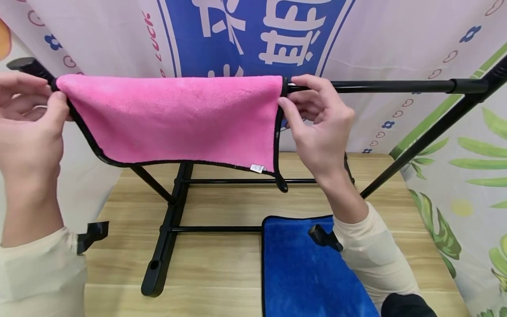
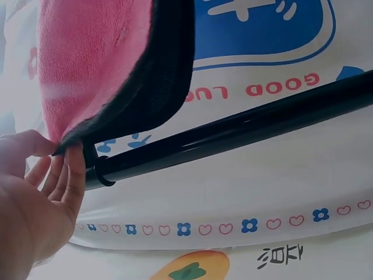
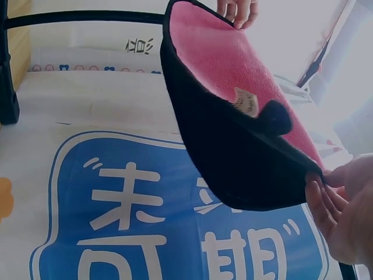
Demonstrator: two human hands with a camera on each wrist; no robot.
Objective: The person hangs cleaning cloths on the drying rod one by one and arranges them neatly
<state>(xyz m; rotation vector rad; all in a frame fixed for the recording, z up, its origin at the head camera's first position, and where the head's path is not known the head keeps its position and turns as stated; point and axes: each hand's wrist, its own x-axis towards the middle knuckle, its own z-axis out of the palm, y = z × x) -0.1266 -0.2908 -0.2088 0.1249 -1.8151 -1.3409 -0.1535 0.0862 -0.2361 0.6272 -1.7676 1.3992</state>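
A pink towel (image 1: 178, 119) with black edging and a small white tag hangs folded over the top bar (image 1: 388, 86) of a black metal rack. My left hand (image 1: 29, 110) pinches its upper left edge between thumb and fingers, close to the bar's left end; the left wrist view shows that pinch beside a black tube (image 2: 233, 131). At the upper right edge, my right hand (image 1: 318, 112) grips the towel with thumb and fingertips. Seen from the right wrist, the towel (image 3: 233, 64) sags between both hands, its dark underside outward and a black loop at its border.
A blue towel (image 1: 309, 273) with dark edging lies on the wood-grain surface (image 1: 214, 273), partly behind my right forearm. The rack's left foot (image 1: 162, 255) and lower crossbars stand behind it. A printed curtain (image 1: 368, 39) hangs close behind the rack.
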